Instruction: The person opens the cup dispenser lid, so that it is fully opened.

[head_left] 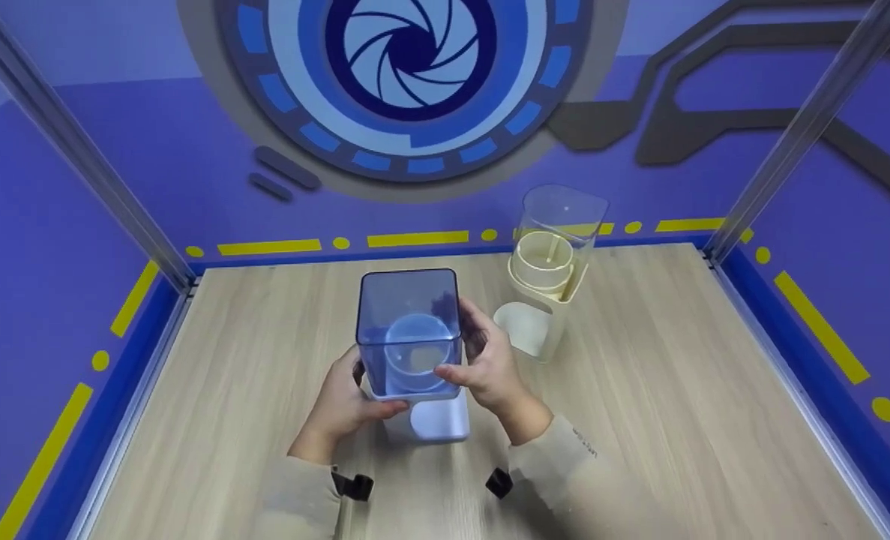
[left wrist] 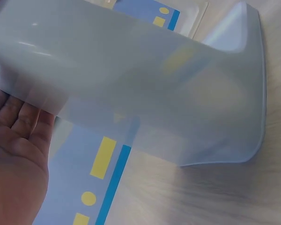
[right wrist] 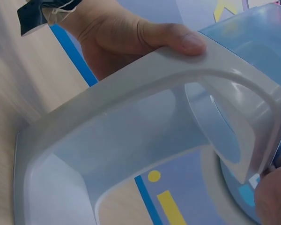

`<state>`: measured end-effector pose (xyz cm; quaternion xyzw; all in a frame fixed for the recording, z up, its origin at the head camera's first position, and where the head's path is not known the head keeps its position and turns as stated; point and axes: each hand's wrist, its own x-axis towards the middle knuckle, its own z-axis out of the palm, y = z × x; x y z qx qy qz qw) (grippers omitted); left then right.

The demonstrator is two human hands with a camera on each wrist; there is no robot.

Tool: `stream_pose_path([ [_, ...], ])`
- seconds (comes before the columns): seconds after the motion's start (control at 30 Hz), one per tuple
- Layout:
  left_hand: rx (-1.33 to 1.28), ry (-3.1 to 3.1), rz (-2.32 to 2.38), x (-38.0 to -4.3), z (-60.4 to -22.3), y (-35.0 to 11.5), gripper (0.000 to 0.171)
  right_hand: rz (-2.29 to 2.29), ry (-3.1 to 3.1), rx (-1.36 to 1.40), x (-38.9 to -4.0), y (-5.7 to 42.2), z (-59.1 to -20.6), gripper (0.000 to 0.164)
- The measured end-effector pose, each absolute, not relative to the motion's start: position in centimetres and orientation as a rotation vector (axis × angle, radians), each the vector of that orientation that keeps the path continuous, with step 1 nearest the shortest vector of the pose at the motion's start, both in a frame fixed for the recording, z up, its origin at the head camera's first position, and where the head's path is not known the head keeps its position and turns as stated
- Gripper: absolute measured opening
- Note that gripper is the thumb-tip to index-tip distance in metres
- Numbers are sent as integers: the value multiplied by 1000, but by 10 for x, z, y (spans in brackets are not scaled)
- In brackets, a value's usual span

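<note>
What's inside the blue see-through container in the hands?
Inside the blue container, a round part shows low down through the clear wall. No loose contents stand out. The right hand covers part of one side; what lies beneath the round part I cannot tell.

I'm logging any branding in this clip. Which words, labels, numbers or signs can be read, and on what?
No text is readable.
Right sleeve: small dark marks, perhaps lettering, too small to read.
Held container, cream-based container: no lettering seen.
Wall: graphic shapes only.

There are two containers (head_left: 407,360) (head_left: 542,274) and one table (head_left: 677,375).
</note>
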<state>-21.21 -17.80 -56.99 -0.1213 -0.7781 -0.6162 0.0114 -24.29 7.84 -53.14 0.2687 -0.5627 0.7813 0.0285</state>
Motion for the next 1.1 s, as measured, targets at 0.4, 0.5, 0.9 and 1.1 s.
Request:
stream_pose_path([
  [0.4,-421,-2395,-1926,-212,-576,-174,105,2366,-1711,947,-243,83,-531,135],
  [0.5,-443,-2396,-1915,-212,-576,-173,104,2318,-1706,988,-244,83,-528,135],
  [0.9,-410,-2360,-1987,-213,-577,-173,110,2340,-1670,903,-244,82,-518,138],
  [1.1,-419,-2338,-2022,-216,-579,-174,121,2376,-1595,857,-240,88,-503,142],
])
